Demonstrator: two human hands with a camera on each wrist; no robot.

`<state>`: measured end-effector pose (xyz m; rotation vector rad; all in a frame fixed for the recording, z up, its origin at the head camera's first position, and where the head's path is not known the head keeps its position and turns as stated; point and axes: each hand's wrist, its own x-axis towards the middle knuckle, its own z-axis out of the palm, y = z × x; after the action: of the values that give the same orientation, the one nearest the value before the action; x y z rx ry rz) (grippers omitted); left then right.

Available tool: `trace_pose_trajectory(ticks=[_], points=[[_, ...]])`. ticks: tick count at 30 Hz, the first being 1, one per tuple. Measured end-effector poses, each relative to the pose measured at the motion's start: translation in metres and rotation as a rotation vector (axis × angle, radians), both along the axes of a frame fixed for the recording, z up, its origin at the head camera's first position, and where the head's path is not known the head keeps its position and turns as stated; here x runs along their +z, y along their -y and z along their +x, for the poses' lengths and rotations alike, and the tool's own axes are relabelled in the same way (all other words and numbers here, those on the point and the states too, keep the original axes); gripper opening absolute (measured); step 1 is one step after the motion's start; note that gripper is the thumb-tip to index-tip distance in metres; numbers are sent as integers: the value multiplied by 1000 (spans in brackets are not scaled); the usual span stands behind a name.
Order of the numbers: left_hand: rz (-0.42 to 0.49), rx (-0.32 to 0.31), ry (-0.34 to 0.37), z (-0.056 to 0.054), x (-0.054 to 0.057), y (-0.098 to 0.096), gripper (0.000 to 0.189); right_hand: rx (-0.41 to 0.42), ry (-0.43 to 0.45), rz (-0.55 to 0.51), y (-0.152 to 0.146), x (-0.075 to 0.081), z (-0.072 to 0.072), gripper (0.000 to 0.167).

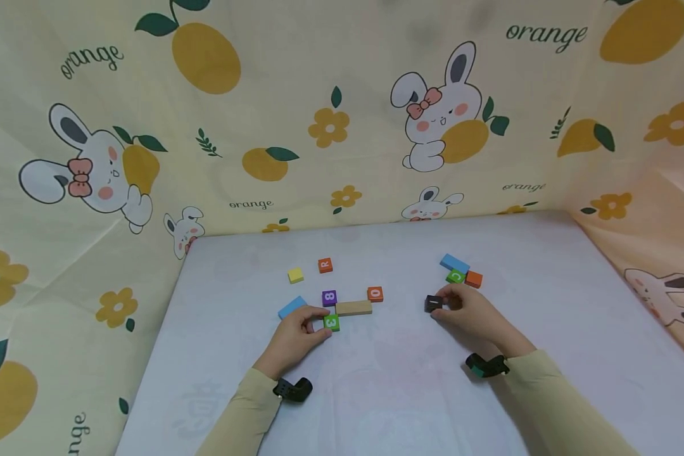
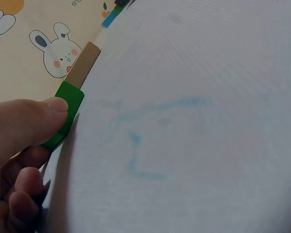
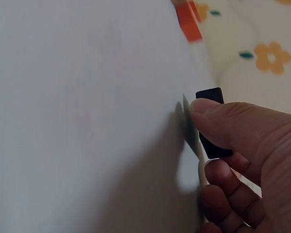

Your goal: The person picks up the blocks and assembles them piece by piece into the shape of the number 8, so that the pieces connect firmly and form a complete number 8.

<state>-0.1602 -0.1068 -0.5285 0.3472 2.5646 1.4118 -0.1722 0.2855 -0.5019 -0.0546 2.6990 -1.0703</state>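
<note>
My left hand (image 1: pixel 294 337) pinches a green block (image 1: pixel 331 323) marked with a white 3 between thumb and finger. That block stands by the near left end of a plain wooden bar (image 1: pixel 354 308), with a purple block (image 1: pixel 329 297) marked 8 just behind. In the left wrist view the thumb presses the side of the green block (image 2: pixel 73 99). Over on the right, my right hand (image 1: pixel 472 311) pinches a black block (image 1: pixel 432 303) with a pale mark on top. The right wrist view shows the black block (image 3: pixel 211 95) between thumb and fingers, partly covered by the thumb.
An orange block (image 1: pixel 375 294) marked O lies behind the bar's right end. Farther back are an orange R block (image 1: pixel 325 265) and a yellow block (image 1: pixel 295 275). A blue bar (image 1: pixel 292 307) lies beside my left hand. Beyond my right hand sit blue (image 1: pixel 455 263), green (image 1: pixel 456 276) and orange (image 1: pixel 474 279) blocks.
</note>
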Motion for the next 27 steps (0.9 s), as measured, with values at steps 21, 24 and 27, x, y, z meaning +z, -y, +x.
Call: trace_pose_trajectory(ticks=[21,24,27], points=[[-15,-2,-5,-1,-4,0,35,282,-75,-26,88,-9,-10,34],[-16,-5,-2,-1,-3,0,35,273,-60,-57,86,-13,-12,36],[-15,-6,-4,-2,-4,1,36,248,-25,-91,84,-15,-13,37]])
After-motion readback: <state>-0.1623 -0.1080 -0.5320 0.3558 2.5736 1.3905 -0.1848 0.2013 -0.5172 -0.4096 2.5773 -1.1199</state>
